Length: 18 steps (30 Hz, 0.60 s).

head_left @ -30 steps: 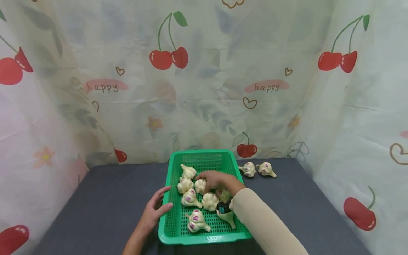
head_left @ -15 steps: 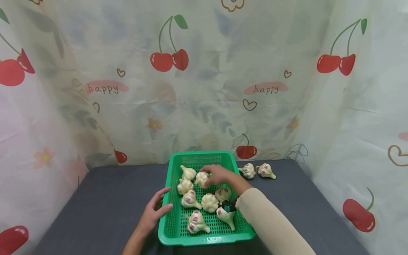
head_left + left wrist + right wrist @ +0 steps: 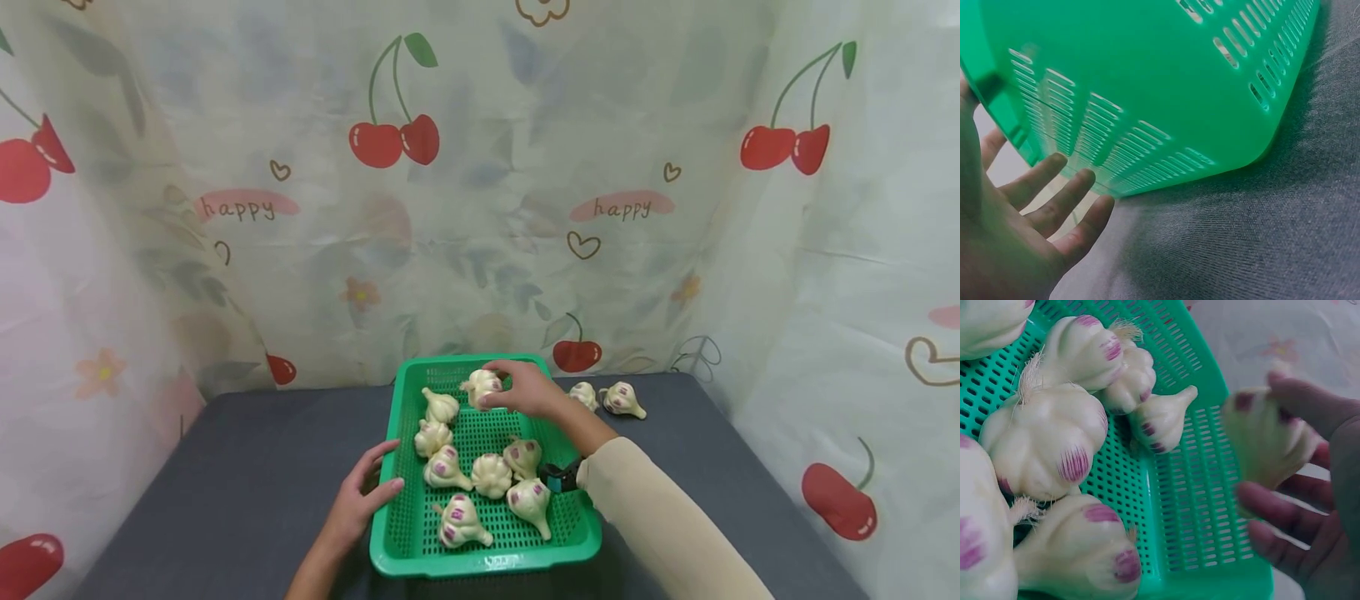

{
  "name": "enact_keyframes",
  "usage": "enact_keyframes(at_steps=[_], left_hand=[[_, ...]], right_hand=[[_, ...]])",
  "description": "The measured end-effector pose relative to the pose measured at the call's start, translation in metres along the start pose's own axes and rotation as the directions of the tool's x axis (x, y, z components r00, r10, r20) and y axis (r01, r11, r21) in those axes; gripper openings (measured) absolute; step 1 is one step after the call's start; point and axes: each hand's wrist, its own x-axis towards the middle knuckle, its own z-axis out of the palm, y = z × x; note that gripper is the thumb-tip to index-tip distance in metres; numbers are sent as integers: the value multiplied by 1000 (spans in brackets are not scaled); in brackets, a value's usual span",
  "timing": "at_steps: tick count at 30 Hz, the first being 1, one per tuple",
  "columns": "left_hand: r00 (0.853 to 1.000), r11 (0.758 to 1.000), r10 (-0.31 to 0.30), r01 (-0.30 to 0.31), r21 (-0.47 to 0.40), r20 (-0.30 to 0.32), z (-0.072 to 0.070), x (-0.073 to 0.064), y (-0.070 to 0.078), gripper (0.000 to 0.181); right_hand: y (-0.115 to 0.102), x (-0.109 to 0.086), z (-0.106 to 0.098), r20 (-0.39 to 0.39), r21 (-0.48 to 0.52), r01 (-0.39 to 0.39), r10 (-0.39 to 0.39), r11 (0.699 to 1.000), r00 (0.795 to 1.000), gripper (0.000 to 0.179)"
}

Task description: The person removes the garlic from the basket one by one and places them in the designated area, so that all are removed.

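My right hand (image 3: 527, 388) pinches a garlic bulb (image 3: 481, 386) between thumb and fingers above the far end of a green plastic basket (image 3: 480, 567). In the right wrist view, the held purple-marked bulb (image 3: 1263, 440) is lifted clear of the basket's mesh floor. My left hand (image 3: 358, 493) rests at the basket's left rim. Its fingers (image 3: 1066, 203) lie spread and fairly straight along the outer wall in the left wrist view. Several more garlic bulbs (image 3: 491, 476) lie inside the basket, along the left side and across the nearer part.
Outside the basket, to its right, two garlic bulbs lie on the dark grey tabletop (image 3: 285, 483): one (image 3: 623, 399) in full sight, one (image 3: 584, 395) partly behind my right arm. A cherry-printed curtain (image 3: 480, 250) encloses the back and sides.
My right hand has lifted a garlic bulb from the basket's middle and carried it up and away towards the far end. My left hand stays at the rim.
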Motion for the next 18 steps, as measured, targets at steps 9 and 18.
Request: enact_keyframes(at_steps=[9, 18], left_hand=[[1000, 1000, 16, -16, 11, 12, -1, 0, 0, 51], [1000, 1000, 15, -15, 7, 12, -1, -1, -1, 51]], right_hand=[[6, -10, -18, -302, -43, 27, -39, 999, 952, 63], [21, -19, -34, -477, -17, 55, -57, 998, 877, 62]])
